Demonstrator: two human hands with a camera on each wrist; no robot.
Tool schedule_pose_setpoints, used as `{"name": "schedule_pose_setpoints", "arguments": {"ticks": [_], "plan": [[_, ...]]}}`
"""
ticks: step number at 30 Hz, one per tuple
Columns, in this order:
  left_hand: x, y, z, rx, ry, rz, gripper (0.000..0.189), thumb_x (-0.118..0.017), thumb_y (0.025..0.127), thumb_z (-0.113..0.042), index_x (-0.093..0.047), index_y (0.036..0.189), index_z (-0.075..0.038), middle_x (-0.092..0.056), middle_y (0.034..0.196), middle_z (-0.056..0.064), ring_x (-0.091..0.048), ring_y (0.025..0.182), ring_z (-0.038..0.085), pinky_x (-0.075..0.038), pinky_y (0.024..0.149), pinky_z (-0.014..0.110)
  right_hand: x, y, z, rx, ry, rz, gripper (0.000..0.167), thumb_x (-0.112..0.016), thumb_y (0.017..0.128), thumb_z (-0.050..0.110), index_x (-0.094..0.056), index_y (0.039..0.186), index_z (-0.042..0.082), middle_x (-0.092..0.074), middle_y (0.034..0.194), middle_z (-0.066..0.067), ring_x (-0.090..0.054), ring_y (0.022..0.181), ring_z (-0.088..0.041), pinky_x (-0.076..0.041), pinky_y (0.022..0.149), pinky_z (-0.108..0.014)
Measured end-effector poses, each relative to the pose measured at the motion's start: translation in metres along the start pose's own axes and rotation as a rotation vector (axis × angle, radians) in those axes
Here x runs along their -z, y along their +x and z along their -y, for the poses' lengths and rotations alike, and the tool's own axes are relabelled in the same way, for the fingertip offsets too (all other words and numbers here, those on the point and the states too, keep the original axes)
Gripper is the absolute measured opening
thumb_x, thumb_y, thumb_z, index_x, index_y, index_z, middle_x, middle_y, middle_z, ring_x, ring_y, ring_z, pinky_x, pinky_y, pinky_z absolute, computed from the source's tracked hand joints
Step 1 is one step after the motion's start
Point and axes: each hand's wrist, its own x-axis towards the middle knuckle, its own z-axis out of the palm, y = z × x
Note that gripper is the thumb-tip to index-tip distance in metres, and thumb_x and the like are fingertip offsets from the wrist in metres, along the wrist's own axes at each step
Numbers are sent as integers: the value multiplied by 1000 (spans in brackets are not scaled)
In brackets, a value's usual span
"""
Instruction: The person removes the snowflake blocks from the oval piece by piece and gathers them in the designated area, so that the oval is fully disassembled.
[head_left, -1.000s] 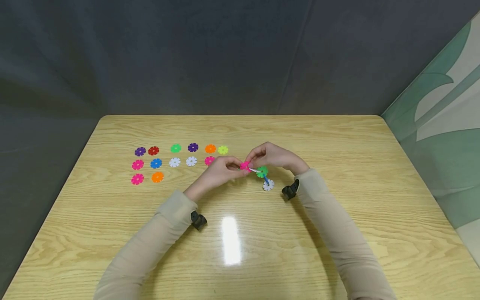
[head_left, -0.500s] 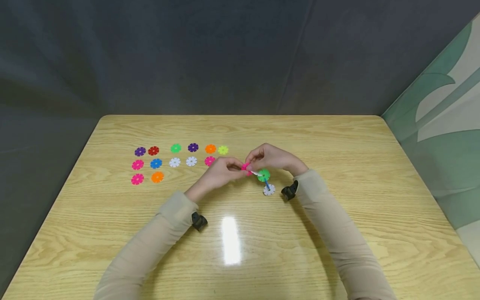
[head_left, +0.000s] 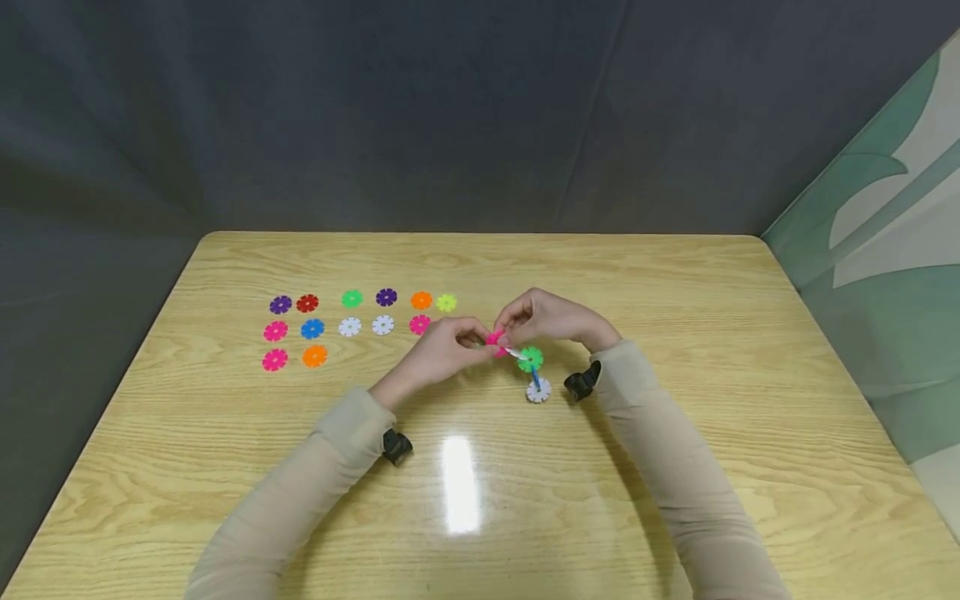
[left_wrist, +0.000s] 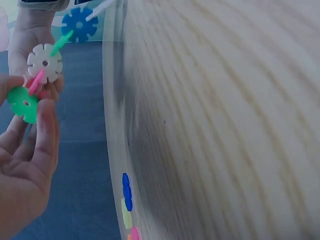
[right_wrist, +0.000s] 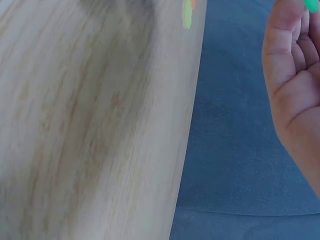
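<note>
My left hand (head_left: 438, 354) pinches a green notched disc (left_wrist: 24, 104), seen best in the left wrist view. Joined to it is a pink notched disc (head_left: 495, 340), which my right hand (head_left: 553, 321) pinches between thumb and fingers. A short chain of interlocked discs hangs from the pink one: a white disc (left_wrist: 45, 63), a second green disc (head_left: 531, 359), a blue disc (left_wrist: 80, 24), and a white end disc (head_left: 538, 390). Neighbouring discs stand crosswise to each other. Fingers cover part of the pink and first green discs.
Loose notched discs lie flat in rows on the left of the wooden table (head_left: 675, 292), among them a red disc (head_left: 307, 303), an orange disc (head_left: 315, 356) and a yellow disc (head_left: 446, 302). The left hand partly overlaps a pink loose disc (head_left: 420, 324). A dark curtain (head_left: 480, 117) hangs behind.
The hanging end of the chain has swung down toward the table's near side. Both hands stay almost in place, still pinching the green and pink discs.
</note>
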Motion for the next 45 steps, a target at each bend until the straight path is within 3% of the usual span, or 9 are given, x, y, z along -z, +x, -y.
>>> {"name": "schedule_pose_setpoints", "arguments": {"ticks": [5,9,12,21,27,30,33,39,45], "plan": [[9,-2,7,-1,-48,34,26,-66,90,-22,-68,112,-8,-68,115,8,-64,103,20,-54,90,34,8,-7,-2,-20,-11,-67,16,-65,89,8,-70,99,-2,-69,72,4,-52,57,-8,-47,58,-24],[22,-7,18,62,-79,4,38,-67,90,-27,-64,122,-9,-64,126,6,-59,113,23,-50,96,39,15,-14,-6,-50,-19,-191,16,-65,89,10,-70,100,0,-66,72,5,-48,60,-9,-46,64,-27],[29,-10,22,112,-106,-14,44,-70,88,-28,-61,126,-9,-61,129,6,-56,117,25,-49,97,41,17,-15,-7,-62,-23,-228,19,-66,88,12,-70,103,0,-66,73,7,-49,65,-10,-47,69,-29],[41,-17,27,188,-112,-89,40,-72,86,-20,-63,124,-11,-57,136,6,-47,129,28,-38,109,49,15,-14,-6,-72,-9,-218,21,-66,88,13,-69,103,-1,-68,75,8,-53,68,-10,-49,73,-28],[51,-23,37,174,-104,-113,42,-63,90,-7,-57,131,-7,-53,139,12,-57,117,29,-52,92,30,14,-13,-6,-84,-8,-216,21,-65,89,11,-68,105,-1,-68,74,8,-54,65,-9,-49,73,-28],[58,-27,43,175,-68,-121,43,-57,92,-3,-53,135,-8,-50,142,14,-58,111,29,-50,80,23,14,-12,-6,-82,-12,-209,21,-65,89,12,-68,105,-1,-68,74,8,-54,64,-9,-50,73,-29],[65,-31,48,174,-33,-138,43,-54,94,-3,-50,137,-7,-48,142,16,-54,112,31,-48,82,28,14,-12,-5,-82,-15,-201,21,-65,89,13,-68,105,-1,-69,75,8,-56,65,-9,-50,76,-28],[79,-42,57,220,-42,-162,45,-53,96,-7,-44,140,-5,-47,136,20,-45,125,36,-43,104,49,13,-11,-5,-80,-8,-191,21,-65,89,13,-68,104,-1,-70,77,8,-59,67,-9,-51,80,-29],[94,-56,66,267,9,-174,40,-55,96,-13,-48,135,-3,-50,134,21,-46,124,36,-46,99,45,12,-11,-5,-77,-7,-187,19,-65,90,14,-69,102,0,-70,76,8,-57,68,-10,-49,81,-29]]}}
